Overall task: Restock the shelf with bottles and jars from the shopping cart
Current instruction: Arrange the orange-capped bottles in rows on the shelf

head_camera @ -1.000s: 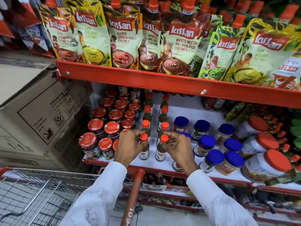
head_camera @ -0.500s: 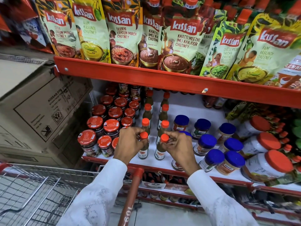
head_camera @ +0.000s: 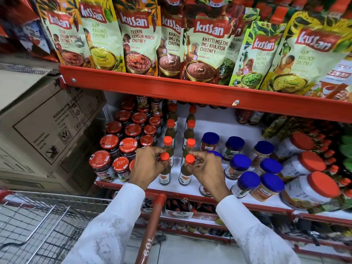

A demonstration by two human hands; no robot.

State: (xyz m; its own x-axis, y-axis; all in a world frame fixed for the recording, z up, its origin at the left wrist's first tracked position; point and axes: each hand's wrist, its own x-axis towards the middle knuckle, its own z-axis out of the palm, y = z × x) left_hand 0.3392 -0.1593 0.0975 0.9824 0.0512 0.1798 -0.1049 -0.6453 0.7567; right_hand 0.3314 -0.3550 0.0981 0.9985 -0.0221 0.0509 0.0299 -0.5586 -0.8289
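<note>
Two slim green sauce bottles with orange caps stand upright at the front of the white shelf (head_camera: 215, 128). My left hand (head_camera: 147, 166) grips the neck of the left bottle (head_camera: 165, 175) just under its cap. My right hand (head_camera: 206, 171) holds the neck of the right bottle (head_camera: 185, 176) the same way. Behind them run two rows of matching bottles (head_camera: 189, 128). Red-lidded jars (head_camera: 131, 130) fill the shelf's left part, blue-lidded jars (head_camera: 247, 162) the right. The wire shopping cart (head_camera: 38, 223) sits at the lower left; what it contains is out of view.
A red shelf edge (head_camera: 190, 92) overhangs the bottles, lined with chutney pouches (head_camera: 209, 42). Cardboard boxes (head_camera: 43, 126) are stacked at the left. Large white jars with orange lids (head_camera: 312, 187) lie at the right. The cart's red handle (head_camera: 150, 225) rises between my arms.
Both hands stay on the two front bottles, which hold their place on the shelf. The view has dropped slightly and drawn closer.
</note>
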